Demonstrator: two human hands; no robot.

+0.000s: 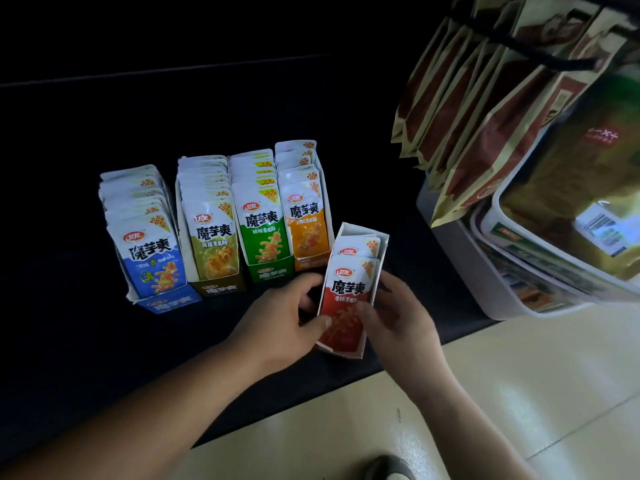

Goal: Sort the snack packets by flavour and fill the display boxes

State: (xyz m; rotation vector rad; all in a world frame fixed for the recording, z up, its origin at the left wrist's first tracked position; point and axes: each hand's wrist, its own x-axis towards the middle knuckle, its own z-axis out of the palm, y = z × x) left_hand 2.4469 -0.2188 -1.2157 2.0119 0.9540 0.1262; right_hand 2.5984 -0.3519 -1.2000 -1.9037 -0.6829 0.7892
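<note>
Both hands are clamped on one thing, the red cardboard display box with white inner walls (360, 237). My left hand (277, 320) curls round its left wall and my right hand (398, 317) round its right wall. Both thumbs press on the front red foil snack packet (346, 299), I think to stop the packets from sliding, because this box looks only partly filled. It sits near the front edge of the black bench (104, 358), just beside the orange display box (308, 220); I cannot tell if it rests or is lifted. Orange, green display box (266, 230), olive display box (214, 244) and blue display box (152, 251) stand full in one row, so red probably joins at the right end.
</note>
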